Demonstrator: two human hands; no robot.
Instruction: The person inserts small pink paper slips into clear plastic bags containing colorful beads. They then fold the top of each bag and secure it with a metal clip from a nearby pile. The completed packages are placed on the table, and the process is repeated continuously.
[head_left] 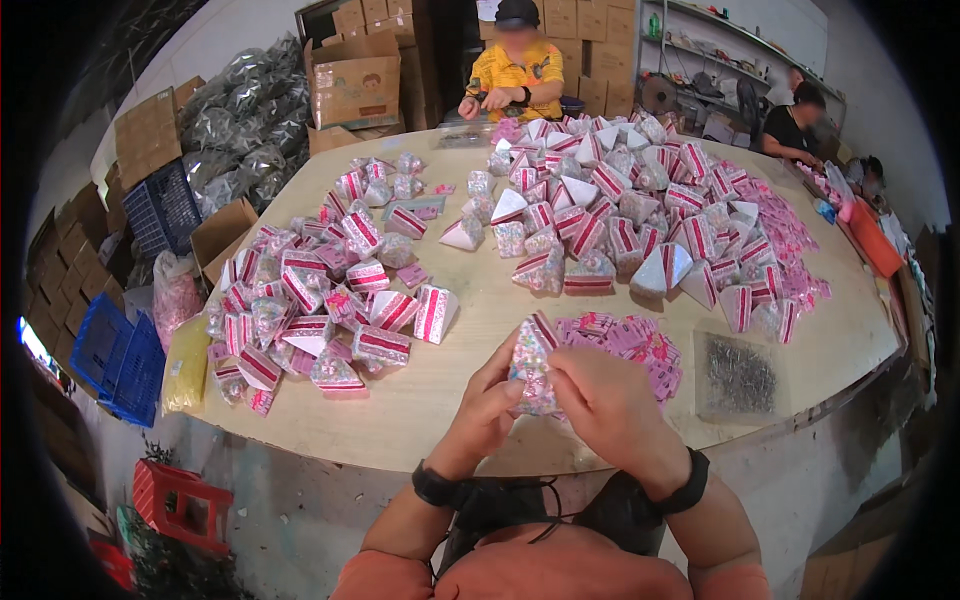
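Note:
In front of my chest I hold a wedge-shaped toy cake slice [533, 365] with colourful sprinkles and a dark pink stripe, its tip pointing up. My left hand [488, 400] is closed round its left side, thumb on the sprinkled face. The fingers of my right hand [612, 402] are pinched at its right edge; whether they also hold something small is hidden. Just beyond my right hand lies a pile of pink printed cards [640, 345]. To the right of these stands a clear tray [705, 405] of small thin metal pieces [740, 375].
Similar cake slices are heaped on the table [450, 300] at the left [300, 290] and far right [620, 200]. More pink cards [790, 230] spread along the right. A person in yellow [518, 70] sits opposite. Blue crates [118, 355] and a red stool [180, 505] stand at the left.

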